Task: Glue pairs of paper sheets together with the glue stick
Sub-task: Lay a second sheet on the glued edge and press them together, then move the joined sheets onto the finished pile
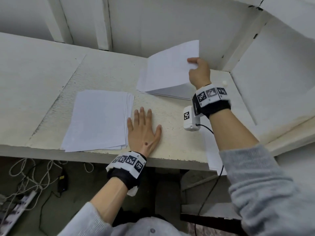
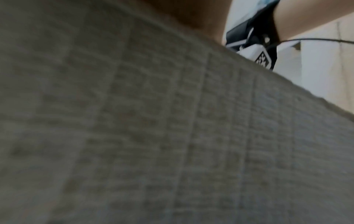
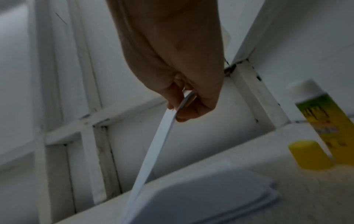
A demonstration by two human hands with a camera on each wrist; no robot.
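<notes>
Desk (image 1: 170, 116): R hand (image 1: 199, 72) pinching sheet (image 1: 170, 68)

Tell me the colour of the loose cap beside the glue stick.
Yellow. The cap shows best in the right wrist view, beside the glue stick.

White paper sheets (image 1: 97, 120) on a cream, rough-textured table (image 1: 170, 116); the glue stick (image 3: 323, 121) has a yellow-and-green label and a yellow cap (image 3: 308, 154); black wristbands (image 1: 127, 174) carry black-and-white square-patterned tags; grey knit sleeves (image 1: 259, 184)
</notes>
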